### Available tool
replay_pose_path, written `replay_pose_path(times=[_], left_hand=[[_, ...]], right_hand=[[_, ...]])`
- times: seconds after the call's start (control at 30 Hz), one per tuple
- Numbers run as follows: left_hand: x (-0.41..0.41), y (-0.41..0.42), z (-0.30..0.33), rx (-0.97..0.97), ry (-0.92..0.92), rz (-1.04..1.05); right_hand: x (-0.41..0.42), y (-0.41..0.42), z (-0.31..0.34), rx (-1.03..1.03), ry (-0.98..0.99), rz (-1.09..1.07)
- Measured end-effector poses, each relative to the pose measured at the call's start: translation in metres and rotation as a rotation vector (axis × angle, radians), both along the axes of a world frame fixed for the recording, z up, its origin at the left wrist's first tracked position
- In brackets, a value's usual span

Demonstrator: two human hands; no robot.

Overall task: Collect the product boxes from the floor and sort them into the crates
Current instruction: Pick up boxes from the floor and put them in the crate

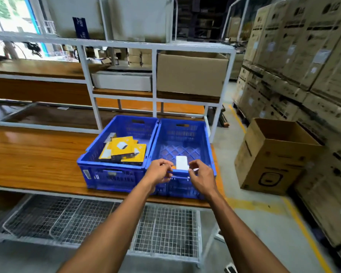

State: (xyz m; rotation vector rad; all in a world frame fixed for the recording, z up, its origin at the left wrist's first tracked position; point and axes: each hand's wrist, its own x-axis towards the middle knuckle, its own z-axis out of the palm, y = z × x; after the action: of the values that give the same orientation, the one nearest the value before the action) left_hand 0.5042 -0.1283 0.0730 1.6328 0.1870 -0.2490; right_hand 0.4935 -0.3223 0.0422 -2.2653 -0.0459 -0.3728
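Note:
Two blue crates stand side by side on the wooden table. The left crate holds several yellow product boxes. In the right crate a white product box sits low, just behind the near wall. My left hand and my right hand are over that crate's near rim, one on each side of the white box. Their curled fingertips pinch its near corners. The box's lower end is hidden behind the rim and my fingers.
The wooden table runs off to the left, with a white-framed shelf behind it and wire baskets underneath. An open cardboard carton stands on the floor at the right, before stacked cartons.

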Motion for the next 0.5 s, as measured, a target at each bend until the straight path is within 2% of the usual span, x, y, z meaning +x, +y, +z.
replay_pose_path(times=[0.17, 0.5], left_hand=[[-0.067, -0.050, -0.028, 0.014, 0.056, -0.006], [-0.215, -0.119, -0.064, 0.026, 0.118, -0.062]], right_hand=[[-0.073, -0.045, -0.015, 0.027, -0.009, -0.035], [-0.237, -0.122, -0.052, 0.050, 0.114, -0.142]])
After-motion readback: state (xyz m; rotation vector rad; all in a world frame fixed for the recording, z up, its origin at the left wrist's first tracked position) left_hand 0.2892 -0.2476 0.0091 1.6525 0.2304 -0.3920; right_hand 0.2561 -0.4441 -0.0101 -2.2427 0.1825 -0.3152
